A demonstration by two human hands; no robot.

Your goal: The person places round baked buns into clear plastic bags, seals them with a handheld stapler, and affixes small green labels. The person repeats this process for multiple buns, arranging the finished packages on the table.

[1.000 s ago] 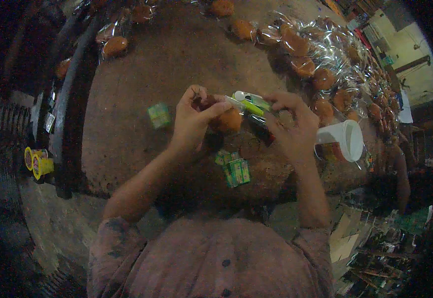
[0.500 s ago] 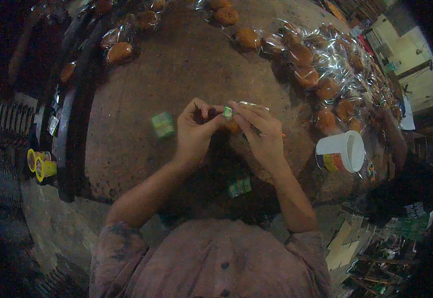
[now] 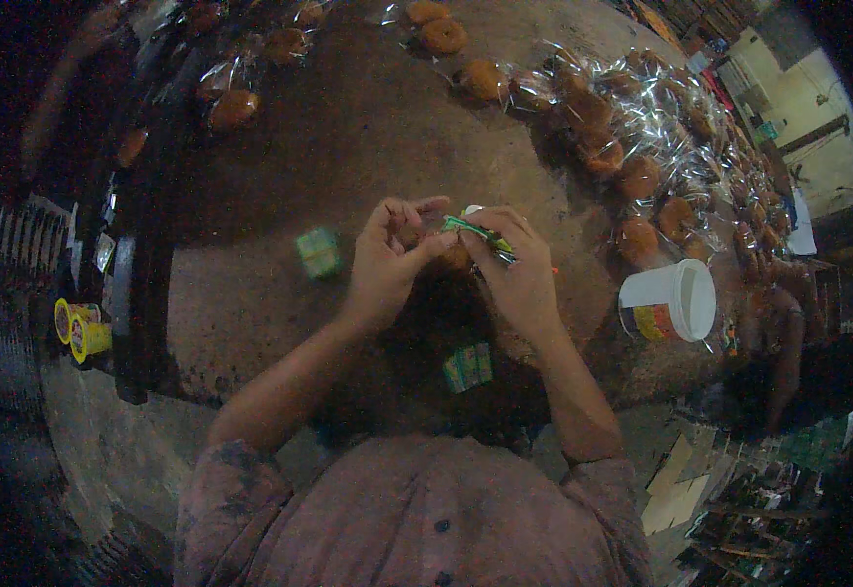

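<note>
At the middle of the table, my right hand (image 3: 516,269) is closed on small green-and-yellow labels (image 3: 482,233), which stick out between thumb and fingers. My left hand (image 3: 387,259) is beside them, its index finger and thumb apart; the thumb tip lies close to the labels' near end, and I cannot tell whether it touches. Below the fingertips shows part of a brown round bun (image 3: 457,257), mostly hidden by my hands. A green stack of labels (image 3: 319,252) lies left of my left hand, and another green stack (image 3: 468,367) sits between my forearms.
Many wrapped buns (image 3: 639,176) in clear film pile up at the right, with others (image 3: 234,110) at the far left. A white bucket (image 3: 669,301) lies tilted near the right edge. Yellow cups (image 3: 89,333) stand at the left. Another person's arm (image 3: 786,342) shows at right.
The green labels now show more between my hands, fanned toward my right palm. My left thumb and index finger have parted. Another person's arm has come into view at the right.
</note>
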